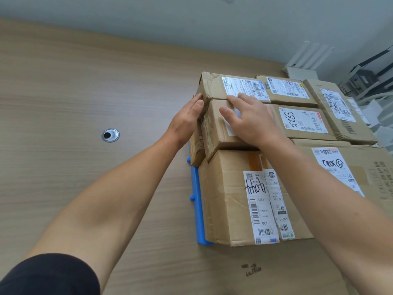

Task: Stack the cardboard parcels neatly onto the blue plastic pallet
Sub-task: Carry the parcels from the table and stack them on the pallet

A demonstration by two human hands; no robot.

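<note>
Head view: flat-fingered, left hand (187, 117) and right hand (249, 119) press a cardboard parcel (214, 134) stacked on the blue pallet (196, 201).

The head-worn camera looks forward and steeply down from close above the near-left corner of the blue plastic pallet (196, 199).

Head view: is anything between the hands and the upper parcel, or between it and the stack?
Nothing visible. Left hand presses the left end of the upper parcel, right hand lies flat on top; it already rests on the lower parcel on the blue pallet.
</note>
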